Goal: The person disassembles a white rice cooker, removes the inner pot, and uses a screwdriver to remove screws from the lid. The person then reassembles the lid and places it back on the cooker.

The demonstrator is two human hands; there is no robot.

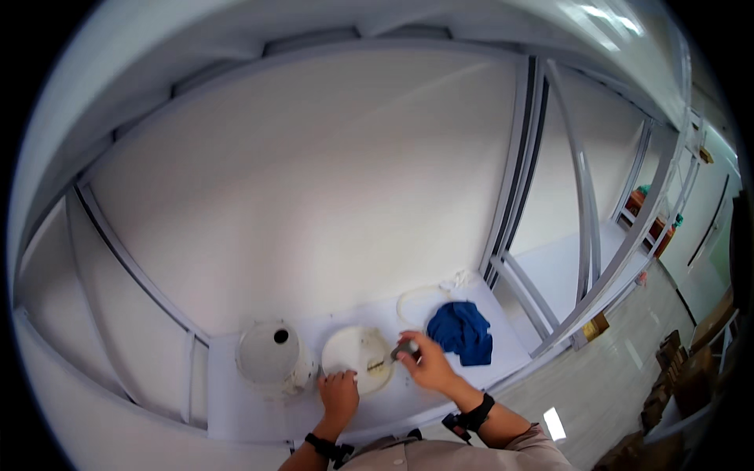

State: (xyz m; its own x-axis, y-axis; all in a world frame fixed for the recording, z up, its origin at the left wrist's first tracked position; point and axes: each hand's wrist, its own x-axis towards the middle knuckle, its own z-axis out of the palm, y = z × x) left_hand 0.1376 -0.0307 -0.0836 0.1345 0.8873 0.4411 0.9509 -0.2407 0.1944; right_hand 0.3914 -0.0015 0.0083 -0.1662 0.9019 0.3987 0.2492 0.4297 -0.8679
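A round white plastic cover (343,349) lies on the white table in front of me, with a recess on its right side. My left hand (339,392) grips the near-left edge of this cover, fingers bent over its rim. In my right hand (430,367) is a screwdriver (404,350), its thick dark grey handle between thumb and fingers. The shaft side faces left toward the recess; whether the tip touches anything is too small to tell. Left of the cover stands a round white tub-like housing (267,357) with a dark round hole near its top.
A crumpled blue cloth (460,334) lies right of my right hand. Behind it a pale hose (408,302) curves over the white tabletop (503,345). Grey metal posts (514,173) frame the bench. At the far right, brown boxes (667,369) stand on the shiny floor.
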